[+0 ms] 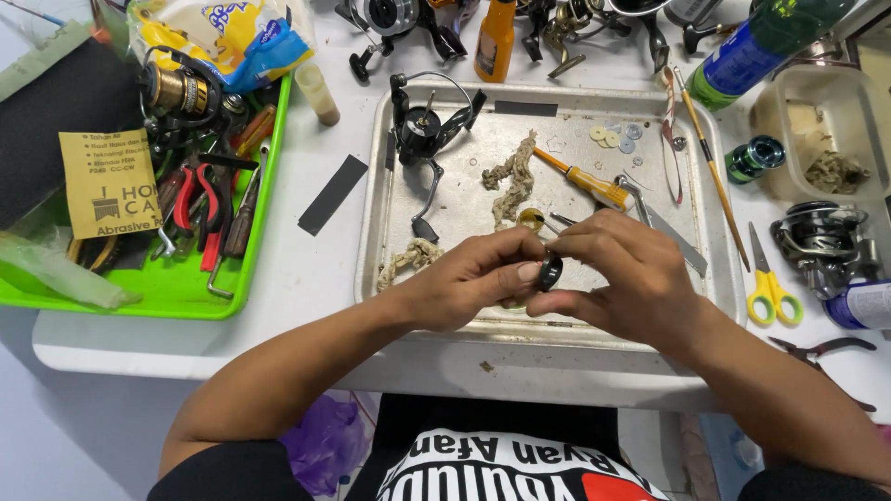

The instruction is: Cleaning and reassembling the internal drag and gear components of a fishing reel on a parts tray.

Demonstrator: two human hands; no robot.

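both hands, left [469, 278] and right [622, 274], pinched small black ring [550, 272] over tray [371, 186]; seemingly mid-cleaning, calling next for steady fingertip turning.

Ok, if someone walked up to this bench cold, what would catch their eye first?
Probably the two hands meeting over the metal tray at the centre, left hand and right hand pinching a small black ring between them. Next, the bright green tray on the left, crammed with pliers and a fishing reel. Then the yellow scissors on the right.
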